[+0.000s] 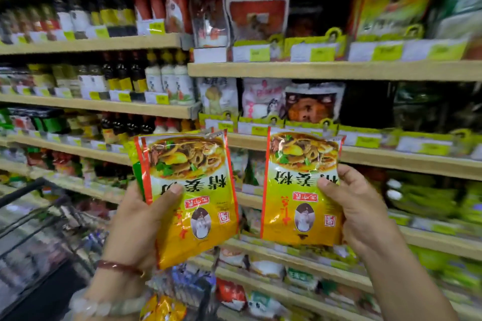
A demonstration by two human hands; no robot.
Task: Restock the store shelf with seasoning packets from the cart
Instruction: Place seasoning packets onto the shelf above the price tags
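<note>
Each hand holds one yellow seasoning packet up in front of the shelf [339,70], both printed sides facing the camera and upside down. The left hand [135,219] grips the left packet [187,190] along its left edge, thumb pressed across the front and fingers hidden behind; a second packet edge seems to show behind it, though I cannot be sure. The right hand [357,206] pinches the right packet [300,185] at its right edge, thumb on the front. The packets look like thin, glossy foil pouches of powder: light, soft, likely to sag and bend, and slick under the fingers. A firm pinch at an edge seam, or a flat grip across the body, should hold them best; squeezing the middle hard could crease them. The cart [39,206] stands low on the left, with more yellow packs [164,307] near the bottom edge.
</note>
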